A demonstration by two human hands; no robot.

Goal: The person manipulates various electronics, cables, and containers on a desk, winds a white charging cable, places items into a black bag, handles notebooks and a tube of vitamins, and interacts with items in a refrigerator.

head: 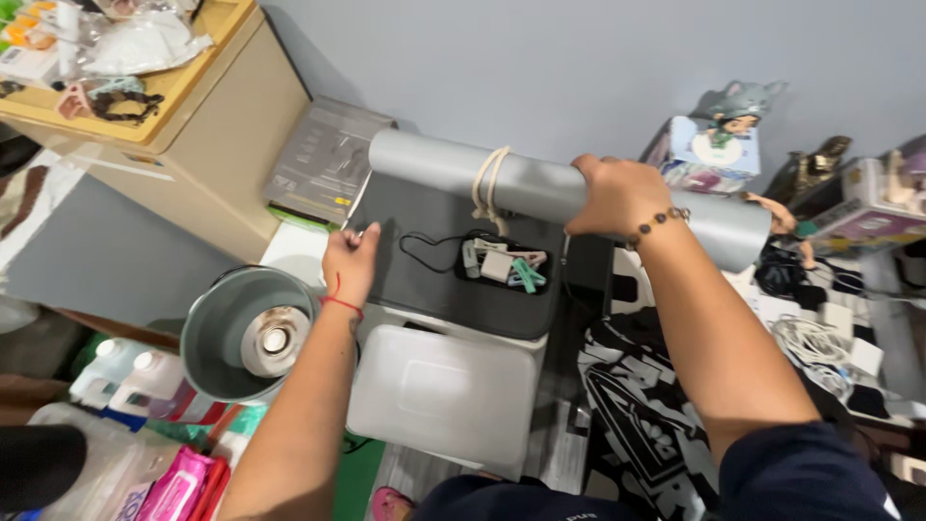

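Observation:
My right hand [617, 198] grips a grey rolled mat [540, 186] tied with a cream cord [489, 183], holding it level above a dark grey lidded box [434, 289]. My left hand [349, 260], a red string on its wrist, rests at the left edge of that dark lid with fingers bent, holding nothing that I can see. On the lid sits a small black tray of pastel clips [506, 265] beside a thin black cord [424, 253].
A grey metal bucket [246, 333] with a tape roll inside stands at the left. A white plastic bin lid [444, 394] lies below the dark box. A beige cabinet [207, 145] rises at upper left; boxed figurines [719, 145], cables and black patterned fabric [637, 396] crowd the right.

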